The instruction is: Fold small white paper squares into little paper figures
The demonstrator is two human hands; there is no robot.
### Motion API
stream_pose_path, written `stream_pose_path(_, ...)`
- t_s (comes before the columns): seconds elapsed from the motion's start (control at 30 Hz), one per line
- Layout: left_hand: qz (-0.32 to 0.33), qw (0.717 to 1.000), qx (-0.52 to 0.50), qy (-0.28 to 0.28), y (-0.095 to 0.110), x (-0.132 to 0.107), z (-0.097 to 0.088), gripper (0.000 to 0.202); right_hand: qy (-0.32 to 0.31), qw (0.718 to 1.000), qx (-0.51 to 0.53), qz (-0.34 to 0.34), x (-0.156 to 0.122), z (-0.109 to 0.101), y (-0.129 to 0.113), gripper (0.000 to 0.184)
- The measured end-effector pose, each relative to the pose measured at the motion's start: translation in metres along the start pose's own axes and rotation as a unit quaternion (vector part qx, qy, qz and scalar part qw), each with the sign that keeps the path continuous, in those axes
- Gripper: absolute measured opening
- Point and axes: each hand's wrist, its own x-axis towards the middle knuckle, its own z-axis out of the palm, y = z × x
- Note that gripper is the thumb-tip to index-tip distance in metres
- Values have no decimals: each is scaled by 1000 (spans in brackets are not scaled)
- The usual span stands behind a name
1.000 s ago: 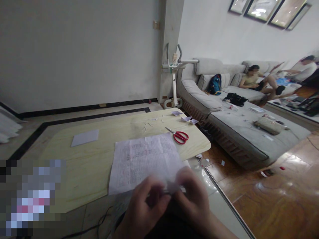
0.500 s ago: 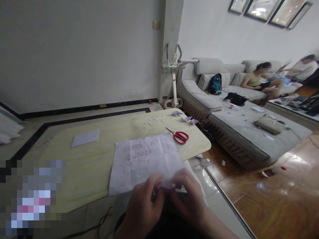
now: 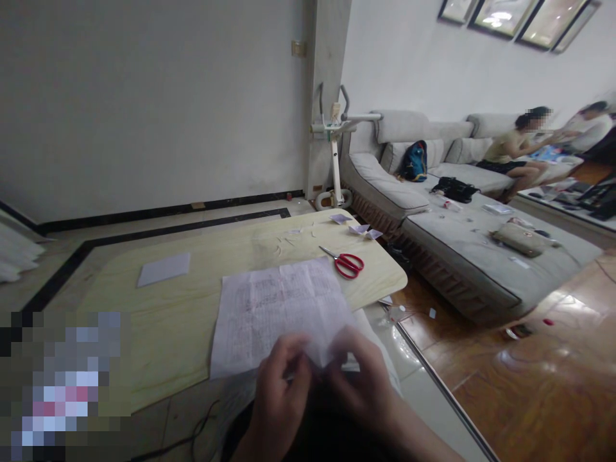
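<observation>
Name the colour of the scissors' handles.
The scissors' handles are red, shown best in the head view.

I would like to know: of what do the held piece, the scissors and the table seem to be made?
Held piece: pale, thin and probably paper; blur hides its finish.
Scissors: handles red, smooth, slightly glossy, likely plastic; blades grey, seemingly metal.
Table: yellowish top with wood-like grain; real wood or laminate, I cannot tell.
</observation>
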Motion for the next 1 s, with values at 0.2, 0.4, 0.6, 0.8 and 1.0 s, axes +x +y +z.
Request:
stream_pose_path(0.2, -17, 999, -41, -17, 5, 4, -2, 18, -20, 997, 42, 62, -3, -3, 0, 20)
stream_pose_path(0.4, -21, 999, -33, -29, 6, 5, -6, 21, -27, 996, 66, 59, -2, -7, -2, 15)
stream_pose_path(0.6, -7, 997, 11, -74, 2, 3, -10, 25, -56, 985, 112, 116, -2, -9, -2, 12)
stream_pose_path(0.8, -14, 994, 22, -108, -3, -1, -12, 24, -34, 952, 191, 238, 1, -5, -4, 22)
stream_pose_path(1.0, -16, 996, 30, -77, -1, 0, -16, 14, -21, 980, 114, 164, -3, -4, -2, 8)
